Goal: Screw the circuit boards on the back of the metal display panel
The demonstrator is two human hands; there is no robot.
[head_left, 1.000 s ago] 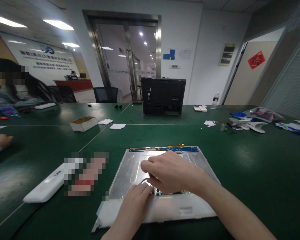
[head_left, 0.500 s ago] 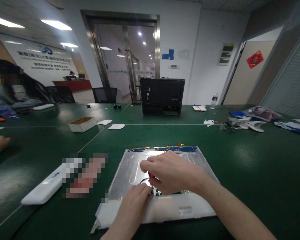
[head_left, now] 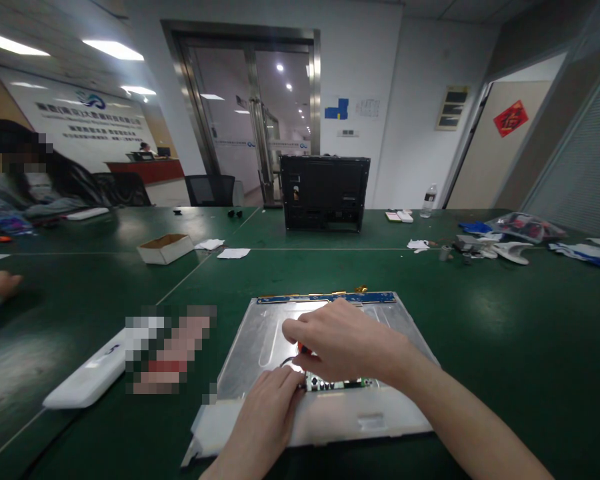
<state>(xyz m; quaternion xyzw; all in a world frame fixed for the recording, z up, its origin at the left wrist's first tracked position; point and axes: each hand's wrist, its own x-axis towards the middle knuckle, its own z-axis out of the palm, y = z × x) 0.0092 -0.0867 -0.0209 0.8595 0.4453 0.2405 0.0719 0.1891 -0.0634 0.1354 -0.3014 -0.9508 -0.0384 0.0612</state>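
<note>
My right hand (head_left: 347,347) curls over the near middle of the metal panel (head_left: 260,340) lying flat on the green table (head_left: 505,333), fingers pressed around a red-handled tool (head_left: 304,349), mostly hidden. My left hand (head_left: 270,410) rests flat just beside it on the panel's white near edge, fingers together, fingertips by a small circuit board (head_left: 340,384). A white bar (head_left: 87,379) lies to the left.

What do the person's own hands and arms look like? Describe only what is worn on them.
Both are bare. The left hand and right hand wear no gloves, rings or watch that can be seen, and both forearms are uncovered to the picture's edge, with no sleeve showing.
</note>
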